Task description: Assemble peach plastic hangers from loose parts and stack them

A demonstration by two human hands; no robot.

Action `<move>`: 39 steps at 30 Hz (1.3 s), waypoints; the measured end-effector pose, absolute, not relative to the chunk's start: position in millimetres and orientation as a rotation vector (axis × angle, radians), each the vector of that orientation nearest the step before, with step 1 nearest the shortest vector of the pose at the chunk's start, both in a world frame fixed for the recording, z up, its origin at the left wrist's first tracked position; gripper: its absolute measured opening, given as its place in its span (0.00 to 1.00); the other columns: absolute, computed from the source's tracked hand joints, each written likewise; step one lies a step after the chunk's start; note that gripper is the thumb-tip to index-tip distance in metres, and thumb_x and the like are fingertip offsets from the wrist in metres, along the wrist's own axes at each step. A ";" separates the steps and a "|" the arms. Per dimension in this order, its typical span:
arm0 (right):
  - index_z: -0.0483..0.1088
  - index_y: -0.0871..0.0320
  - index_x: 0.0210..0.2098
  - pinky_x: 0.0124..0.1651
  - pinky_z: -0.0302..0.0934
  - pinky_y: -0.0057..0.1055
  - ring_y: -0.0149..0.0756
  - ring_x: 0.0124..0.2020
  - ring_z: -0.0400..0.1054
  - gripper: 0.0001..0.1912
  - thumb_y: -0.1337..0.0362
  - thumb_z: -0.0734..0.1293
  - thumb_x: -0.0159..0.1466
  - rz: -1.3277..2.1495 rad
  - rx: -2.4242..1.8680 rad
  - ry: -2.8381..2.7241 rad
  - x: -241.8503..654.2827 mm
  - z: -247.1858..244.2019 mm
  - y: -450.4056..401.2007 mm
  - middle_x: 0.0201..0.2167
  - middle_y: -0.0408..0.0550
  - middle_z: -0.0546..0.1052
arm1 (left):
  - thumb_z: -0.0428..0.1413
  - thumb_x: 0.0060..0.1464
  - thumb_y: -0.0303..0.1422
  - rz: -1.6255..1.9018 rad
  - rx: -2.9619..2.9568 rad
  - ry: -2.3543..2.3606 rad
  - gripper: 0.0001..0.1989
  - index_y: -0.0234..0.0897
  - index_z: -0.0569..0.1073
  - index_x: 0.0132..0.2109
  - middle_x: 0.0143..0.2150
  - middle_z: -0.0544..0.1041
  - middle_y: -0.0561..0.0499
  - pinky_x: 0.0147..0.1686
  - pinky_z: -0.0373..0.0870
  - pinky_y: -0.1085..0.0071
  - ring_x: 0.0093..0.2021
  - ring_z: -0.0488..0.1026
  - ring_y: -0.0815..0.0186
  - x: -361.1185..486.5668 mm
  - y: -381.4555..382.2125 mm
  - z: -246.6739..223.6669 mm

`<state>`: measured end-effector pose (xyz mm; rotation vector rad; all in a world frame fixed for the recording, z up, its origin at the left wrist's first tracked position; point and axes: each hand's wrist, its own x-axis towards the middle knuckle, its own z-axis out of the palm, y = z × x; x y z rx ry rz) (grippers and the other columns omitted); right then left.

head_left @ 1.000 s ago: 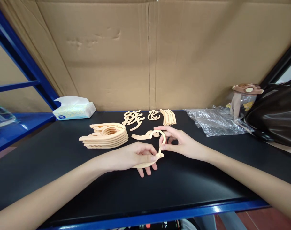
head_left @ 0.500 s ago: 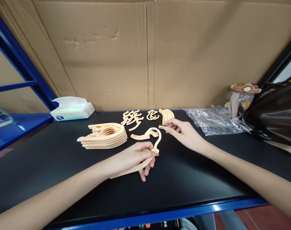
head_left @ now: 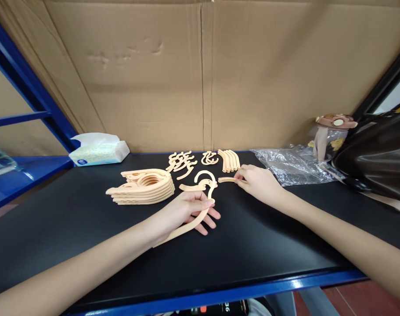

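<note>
My left hand [head_left: 195, 208] is closed around a beige partly assembled hanger [head_left: 183, 229], pinching it where the curved hook meets one long arm. The hook end points up and away from me. Between the thumb and fingers of my right hand [head_left: 259, 184] is a slim beige hanger arm [head_left: 226, 179], its free end directed left at the hook. The two pieces look slightly apart. Behind the hook lies another hanger piece [head_left: 188, 188], partly covered by it. A row of curved hanger arms [head_left: 229, 160] rests just beyond my right hand.
Left of my hands sits a stack of folded beige hangers [head_left: 147, 188]. Small hooked pieces [head_left: 180, 161] and a few hooks [head_left: 209, 158] lie farther back. A tissue pack [head_left: 99, 151], crumpled plastic bag [head_left: 295, 164], drinking bottle [head_left: 333, 136] and dark bag [head_left: 377, 153] line the edges.
My right hand has moved right and slightly nearer, drawing the hanger arm away from the row. In my left hand the hanger has turned, so more of the hook's curve shows.
</note>
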<state>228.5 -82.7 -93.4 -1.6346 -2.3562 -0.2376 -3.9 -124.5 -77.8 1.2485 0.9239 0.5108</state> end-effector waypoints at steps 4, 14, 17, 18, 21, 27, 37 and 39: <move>0.67 0.58 0.33 0.32 0.56 0.29 0.36 0.36 0.68 0.08 0.67 0.58 0.65 -0.165 -1.573 -2.315 227.5 -94.6 -84.9 0.34 0.47 0.73 | 0.54 0.58 0.36 0.527 1.294 0.872 0.10 0.31 0.70 0.37 0.40 0.77 0.43 0.30 0.75 0.70 0.34 0.76 0.64 -3.9 -122.6 -78.4; 0.61 0.55 0.39 0.26 0.50 0.27 0.31 0.20 0.62 0.13 0.60 0.49 0.70 0.026 -1.440 -2.300 216.4 -83.4 -99.5 0.22 0.40 0.68 | 0.52 0.58 0.35 0.642 1.273 0.826 0.16 0.35 0.69 0.51 0.30 0.69 0.52 0.22 0.74 0.72 0.24 0.68 0.71 -6.2 -116.0 -87.6; 0.62 0.54 0.44 0.26 0.50 0.26 0.32 0.20 0.63 0.16 0.53 0.50 0.70 -0.040 -1.343 -2.361 214.5 -78.2 -105.5 0.22 0.39 0.70 | 0.51 0.59 0.39 0.677 1.285 0.803 0.17 0.33 0.70 0.50 0.26 0.63 0.55 0.19 0.72 0.73 0.21 0.62 0.74 -6.1 -114.6 -86.4; 0.62 0.55 0.44 0.27 0.52 0.27 0.32 0.22 0.65 0.16 0.53 0.50 0.70 -0.061 -1.268 -2.402 214.1 -77.4 -107.2 0.24 0.41 0.72 | 0.51 0.59 0.40 0.681 1.288 0.799 0.18 0.32 0.70 0.50 0.25 0.62 0.56 0.18 0.71 0.74 0.20 0.61 0.74 -6.0 -114.7 -85.2; 0.62 0.57 0.42 0.32 0.55 0.27 0.34 0.30 0.68 0.14 0.58 0.50 0.70 -0.078 -1.064 -2.500 213.6 -77.5 -110.7 0.33 0.47 0.74 | 0.51 0.58 0.40 0.686 1.296 0.798 0.17 0.32 0.71 0.48 0.26 0.64 0.55 0.18 0.71 0.74 0.20 0.61 0.74 -6.0 -115.7 -81.7; 0.67 0.57 0.34 0.28 0.49 0.25 0.28 0.25 0.63 0.11 0.61 0.56 0.67 -0.078 -0.962 -2.653 213.5 -80.1 -110.9 0.27 0.43 0.73 | 0.48 0.60 0.43 0.624 1.407 0.859 0.21 0.29 0.75 0.38 0.19 0.68 0.52 0.17 0.68 0.74 0.15 0.65 0.72 -9.0 -114.3 -84.8; 0.72 0.58 0.33 0.30 0.49 0.28 0.30 0.26 0.62 0.14 0.60 0.57 0.66 -0.369 -0.933 -2.695 211.6 -82.0 -111.5 0.25 0.43 0.71 | 0.52 0.57 0.43 0.529 1.373 0.901 0.18 0.34 0.73 0.48 0.23 0.69 0.54 0.24 0.74 0.72 0.25 0.71 0.68 -6.9 -122.4 -79.7; 0.72 0.59 0.33 0.29 0.50 0.28 0.29 0.25 0.62 0.14 0.60 0.58 0.66 -0.407 -0.914 -2.686 211.0 -81.8 -112.5 0.26 0.43 0.71 | 0.55 0.56 0.42 0.544 1.393 0.909 0.17 0.35 0.74 0.47 0.28 0.71 0.52 0.24 0.75 0.73 0.29 0.71 0.67 -6.8 -122.3 -77.6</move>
